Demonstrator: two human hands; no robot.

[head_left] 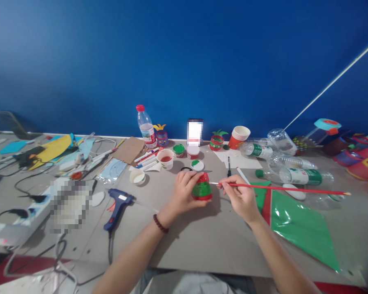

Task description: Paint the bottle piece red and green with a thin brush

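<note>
My left hand [185, 188], with a beaded bracelet at the wrist, grips a small painted cup-shaped piece [202, 190], red at its top and rim and green around the middle. Its fingers partly cover the piece. A long red-handled paintbrush [282, 189] is pinched in my right hand [239, 198], its handle pointing far to the right. The brush's tip is at the right side of the painted piece; I cannot tell whether it touches. Just behind the piece lies a white lid [197, 165] with green paint, near an open jar of green paint [178, 150].
A paper cup of red liquid [165, 158] and a blue glue gun [118, 208] stand left. Plastic bottles [306, 176] and green sheets [300, 224] lie right. A phone [195, 132] leans on the blue wall; a power strip [46, 204] with cables is far left.
</note>
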